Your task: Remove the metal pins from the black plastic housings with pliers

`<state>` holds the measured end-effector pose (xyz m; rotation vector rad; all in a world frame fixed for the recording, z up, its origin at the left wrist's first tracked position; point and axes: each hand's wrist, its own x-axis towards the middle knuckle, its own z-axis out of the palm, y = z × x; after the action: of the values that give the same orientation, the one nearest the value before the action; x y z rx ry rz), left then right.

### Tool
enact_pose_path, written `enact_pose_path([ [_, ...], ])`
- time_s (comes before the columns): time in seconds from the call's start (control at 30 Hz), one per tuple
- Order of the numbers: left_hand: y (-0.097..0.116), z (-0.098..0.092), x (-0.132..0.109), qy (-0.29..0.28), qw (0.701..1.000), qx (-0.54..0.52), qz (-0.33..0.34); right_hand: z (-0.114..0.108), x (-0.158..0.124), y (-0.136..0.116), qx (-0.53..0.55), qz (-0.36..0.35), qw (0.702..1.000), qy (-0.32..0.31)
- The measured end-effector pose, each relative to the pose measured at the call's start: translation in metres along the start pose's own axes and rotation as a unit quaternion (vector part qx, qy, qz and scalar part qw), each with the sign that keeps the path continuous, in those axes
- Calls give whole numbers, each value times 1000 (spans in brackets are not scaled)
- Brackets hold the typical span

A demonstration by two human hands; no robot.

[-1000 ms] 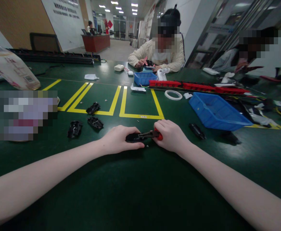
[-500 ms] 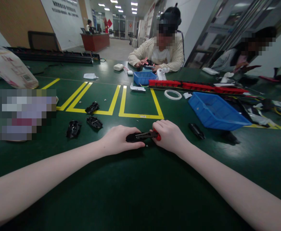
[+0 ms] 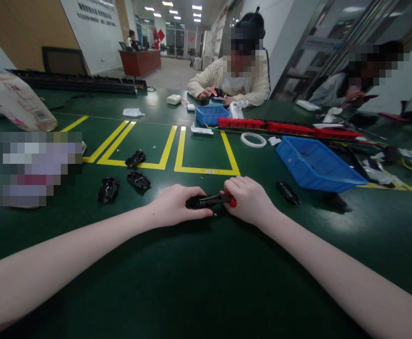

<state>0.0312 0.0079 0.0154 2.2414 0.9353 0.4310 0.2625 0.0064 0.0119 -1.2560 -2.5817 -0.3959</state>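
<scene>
My left hand (image 3: 174, 205) presses a small black plastic part (image 3: 194, 202) down on the green table (image 3: 199, 282). My right hand (image 3: 250, 200) grips a red-handled tool (image 3: 223, 198) whose dark jaws reach left onto that black part. Both hands meet just in front of the yellow floor-tape rectangle (image 3: 206, 169). A tiny pale speck lies on the table just below the tool.
Three more black parts (image 3: 137, 180) lie to the left, another black piece (image 3: 288, 192) to the right. A blue bin (image 3: 317, 165) stands at right, a smaller blue bin (image 3: 209, 114) farther back. Two people sit at the far side; red strips (image 3: 283, 126) and a white ring (image 3: 253, 139) lie between.
Barely anything differs: both hands stay on the black part and the tool, with only a slight shift of the view.
</scene>
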Motion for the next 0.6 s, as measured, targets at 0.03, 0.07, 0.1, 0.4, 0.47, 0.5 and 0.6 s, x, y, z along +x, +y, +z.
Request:
enact_pose_path([
  [0.03, 0, 0, 0, 5, 1000, 3, 0, 0, 0, 1, -3, -1, 1000, 4],
  [0.07, 0, 0, -1, 8, 1000, 6, -1, 0, -1, 1, -6, -3, 1000, 8],
  [0.1, 0, 0, -2, 11, 1000, 10, -2, -1, -1, 2, -7, -4, 1000, 11],
  [0.4, 1, -3, -5, 38, 999, 30, 5, 0, -4, 5, 13, 8, 1000, 18],
  [0.47, 2, -3, -5, 50, 998, 42, 11, 0, -5, 5, 27, 7, 999, 28],
  [0.5, 2, -2, -6, 56, 997, 48, 14, -1, -5, 6, 31, 7, 999, 30],
  [0.6, 2, -1, -7, 66, 996, 59, 18, -2, -6, 7, 41, 12, 999, 31],
])
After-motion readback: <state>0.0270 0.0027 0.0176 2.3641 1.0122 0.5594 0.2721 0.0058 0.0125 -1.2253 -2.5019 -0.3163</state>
